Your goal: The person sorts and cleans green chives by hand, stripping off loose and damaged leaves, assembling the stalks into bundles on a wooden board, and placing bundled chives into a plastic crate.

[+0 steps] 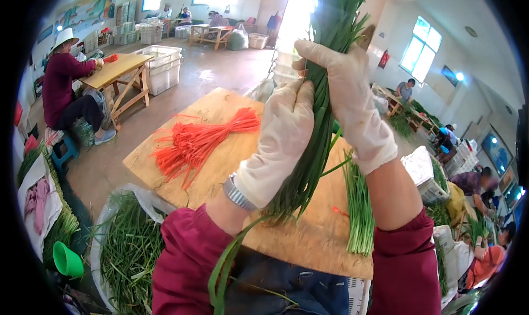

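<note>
Both my hands wear pale gloves and grip one thick bunch of garlic chives point(317, 133), held upright above the wooden table point(297, 243). My left hand point(284, 138), with a metal watch on the wrist, is wrapped round the bunch at its middle. Higher up, my right hand point(352, 94) closes on it from the right, thumb across the leaves. A few loose leaves hang from the lower end toward my lap. On the table's left side lies a bundle of red plastic ties point(204, 138). A second bunch of chives point(358, 210) rests at the table's right.
A bag of loose green leaves point(129, 249) stands at the lower left, near a green cup point(67, 260). White crates point(162, 70) stand behind. One person point(71, 83) sits at another table point(118, 70) on the left; several people work at the right.
</note>
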Tool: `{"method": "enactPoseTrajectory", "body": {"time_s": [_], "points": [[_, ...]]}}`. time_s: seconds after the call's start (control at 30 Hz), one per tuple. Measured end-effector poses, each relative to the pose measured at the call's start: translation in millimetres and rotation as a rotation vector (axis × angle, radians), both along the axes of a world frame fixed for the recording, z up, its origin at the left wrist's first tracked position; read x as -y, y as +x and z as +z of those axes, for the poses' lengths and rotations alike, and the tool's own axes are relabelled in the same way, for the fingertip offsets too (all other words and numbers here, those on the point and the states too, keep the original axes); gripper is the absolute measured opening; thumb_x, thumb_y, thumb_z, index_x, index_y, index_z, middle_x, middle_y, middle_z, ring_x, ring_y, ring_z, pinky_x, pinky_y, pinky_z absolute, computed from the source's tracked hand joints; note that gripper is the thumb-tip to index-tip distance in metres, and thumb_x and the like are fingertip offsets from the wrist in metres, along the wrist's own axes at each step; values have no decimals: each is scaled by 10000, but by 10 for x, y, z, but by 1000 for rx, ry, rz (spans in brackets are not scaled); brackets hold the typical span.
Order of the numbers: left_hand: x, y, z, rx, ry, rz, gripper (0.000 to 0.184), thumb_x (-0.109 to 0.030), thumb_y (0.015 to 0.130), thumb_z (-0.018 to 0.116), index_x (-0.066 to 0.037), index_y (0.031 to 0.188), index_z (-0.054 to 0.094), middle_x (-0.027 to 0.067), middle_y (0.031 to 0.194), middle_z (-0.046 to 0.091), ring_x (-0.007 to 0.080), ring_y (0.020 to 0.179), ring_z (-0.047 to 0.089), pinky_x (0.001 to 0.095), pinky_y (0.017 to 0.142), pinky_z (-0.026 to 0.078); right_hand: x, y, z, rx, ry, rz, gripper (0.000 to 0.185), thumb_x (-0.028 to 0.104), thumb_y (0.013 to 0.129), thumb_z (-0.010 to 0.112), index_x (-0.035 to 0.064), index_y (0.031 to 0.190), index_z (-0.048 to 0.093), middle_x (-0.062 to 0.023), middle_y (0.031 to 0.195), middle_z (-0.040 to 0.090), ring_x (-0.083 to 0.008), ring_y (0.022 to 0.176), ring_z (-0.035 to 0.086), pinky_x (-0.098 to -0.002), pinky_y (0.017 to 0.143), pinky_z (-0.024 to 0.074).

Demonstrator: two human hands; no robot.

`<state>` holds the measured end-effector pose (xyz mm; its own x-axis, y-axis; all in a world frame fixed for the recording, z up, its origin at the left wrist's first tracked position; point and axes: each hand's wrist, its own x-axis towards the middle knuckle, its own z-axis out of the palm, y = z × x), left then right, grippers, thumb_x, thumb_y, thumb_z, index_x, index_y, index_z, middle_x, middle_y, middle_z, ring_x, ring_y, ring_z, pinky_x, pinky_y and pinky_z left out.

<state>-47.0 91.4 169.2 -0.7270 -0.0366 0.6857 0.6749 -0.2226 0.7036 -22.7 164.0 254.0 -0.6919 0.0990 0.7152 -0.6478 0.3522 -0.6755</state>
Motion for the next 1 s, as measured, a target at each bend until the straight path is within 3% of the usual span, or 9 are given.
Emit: {"method": "enactPoseTrajectory", "body": {"time_s": [0.1, 0.13, 0.27, 0.47, 0.5, 0.63, 0.73, 0.87, 1.0], "points": [[258, -38, -71, -35, -3, -38, 277, -195, 892, 507, 40, 986, 620, 195, 869, 631, 272, 840, 599, 338, 764, 445, -110, -25, 21, 72, -78, -63, 184, 55, 715, 664, -68, 837, 599, -136, 693, 617, -207, 565, 622, -295, 498, 522], [497, -24, -65, -106, -218, -3, 280, -192, 881, 532, 57, 975, 619, 134, 934, 647, 183, 879, 613, 278, 798, 475, -156, -59, 11, 97, -152, -77, 194, 46, 712, 660, -73, 850, 595, -148, 697, 615, -222, 561, 625, -314, 488, 533], [1026, -145, -533, 315, 87, 80, 272, -217, 870, 519, 18, 912, 650, 99, 887, 642, 169, 792, 601, 294, 767, 470, -307, -127, 57, 248, -346, -153, 189, 62, 805, 521, -74, 848, 644, -118, 696, 646, -165, 539, 605, -287, 513, 519], [1651, 236, -1807, 726, -363, 21, 213, -170, 849, 547, 10, 896, 649, 61, 725, 618, 122, 652, 565, 255, 587, 455, -623, -189, 262, 196, 105, -515, 195, -19, 796, 558, 37, 956, 653, -98, 823, 663, -162, 624, 622, -258, 623, 551], [1691, 380, -1971, 781, -434, 10, 201, -168, 847, 553, 3, 885, 651, 43, 685, 603, 109, 621, 551, 249, 561, 443, -471, -105, 282, 196, -181, -476, 208, -18, 804, 556, 54, 972, 655, -77, 834, 668, -152, 642, 628, -245, 636, 545], [1464, 996, -1948, 891, -509, -301, 177, -100, 809, 583, 6, 930, 657, 62, 774, 655, 115, 673, 625, 231, 531, 469, -867, -511, -33, 4, 183, -495, 163, 74, 729, 639, -66, 813, 627, -144, 735, 645, -210, 579, 624, -298, 570, 540], [1155, 1182, -1819, 410, -614, -267, 198, -51, 795, 572, 20, 972, 622, 112, 1001, 616, 124, 710, 626, 220, 596, 479, -466, -235, 41, 155, -7, -392, 171, 119, 738, 649, -44, 784, 625, -138, 727, 640, -207, 618, 630, -304, 593, 533], [715, 878, -1588, 158, -782, 7, 405, -145, 796, 601, 15, 1154, 502, 159, 1149, 542, 223, 768, 635, 295, 666, 496, -397, -285, -53, 159, -171, -313, 176, 84, 742, 637, -55, 849, 613, -139, 760, 651, -209, 635, 638, -283, 594, 536], [345, 473, -1953, 41, -1108, 162, 565, -262, 790, 621, 10, 1238, 410, 194, 1157, 521, 304, 778, 622, 393, 649, 495, -372, -229, -69, 133, -141, -359, 138, 65, 751, 621, -57, 809, 592, -145, 743, 640, -209, 605, 623, -311, 559, 529]]}}
